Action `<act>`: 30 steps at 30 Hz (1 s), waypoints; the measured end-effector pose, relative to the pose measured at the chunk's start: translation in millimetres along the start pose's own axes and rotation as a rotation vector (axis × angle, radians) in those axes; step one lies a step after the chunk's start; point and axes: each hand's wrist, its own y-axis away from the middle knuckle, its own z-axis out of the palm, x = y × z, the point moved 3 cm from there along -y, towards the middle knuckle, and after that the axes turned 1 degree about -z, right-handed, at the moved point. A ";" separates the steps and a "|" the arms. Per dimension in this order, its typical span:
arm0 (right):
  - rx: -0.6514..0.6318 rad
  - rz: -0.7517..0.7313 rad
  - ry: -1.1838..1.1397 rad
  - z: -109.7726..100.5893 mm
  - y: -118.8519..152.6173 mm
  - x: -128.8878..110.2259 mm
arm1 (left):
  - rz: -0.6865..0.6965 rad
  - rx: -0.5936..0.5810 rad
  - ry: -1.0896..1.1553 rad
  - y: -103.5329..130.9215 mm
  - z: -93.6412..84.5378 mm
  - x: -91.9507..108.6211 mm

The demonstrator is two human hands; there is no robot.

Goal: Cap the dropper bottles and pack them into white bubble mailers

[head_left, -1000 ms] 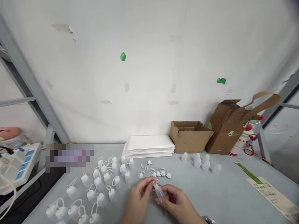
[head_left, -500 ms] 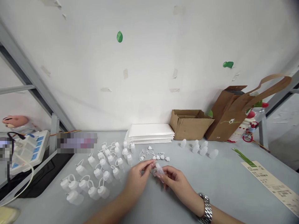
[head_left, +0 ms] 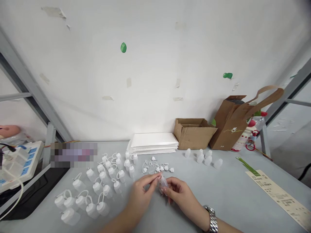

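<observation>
A small translucent squeeze bottle (head_left: 163, 182) is tilted in my right hand (head_left: 178, 191), whose thumb and fingers close round its body. At the bottle's top, the thumb and forefinger of my left hand (head_left: 143, 190) are pinched together; what lies between them is too small and hidden to make out. Just beyond my hands lie several loose white caps with straps (head_left: 157, 169). Left of my left hand stand several capped bottles (head_left: 102, 208) with looped straps, one of them tipped over. At the back right are several small bottles (head_left: 200, 158) without straps.
A stack of white flat packs (head_left: 153, 140) lies against the wall, beside an open cardboard box (head_left: 194, 137) and a brown paper bag (head_left: 225, 129). A printed paper strip (head_left: 277, 194) is at the right. A power strip (head_left: 29, 161) and a black mat (head_left: 39, 194) occupy the left.
My left fingertips have come closer onto the top of the bottle, covering its tip. The bottle stays in my right hand. The camera view has shifted a little.
</observation>
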 end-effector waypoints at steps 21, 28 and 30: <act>0.143 -0.225 0.477 0.7 13.6 -10.1 | -0.374 -0.107 0.571 -2.2 7.7 -3.0; 0.080 -0.182 0.367 2.2 13.8 -15.1 | -0.352 -0.111 0.614 -3.0 5.2 -2.2; 0.053 -0.168 0.331 3.1 12.4 -15.4 | -0.340 -0.100 0.648 -3.5 4.5 -1.8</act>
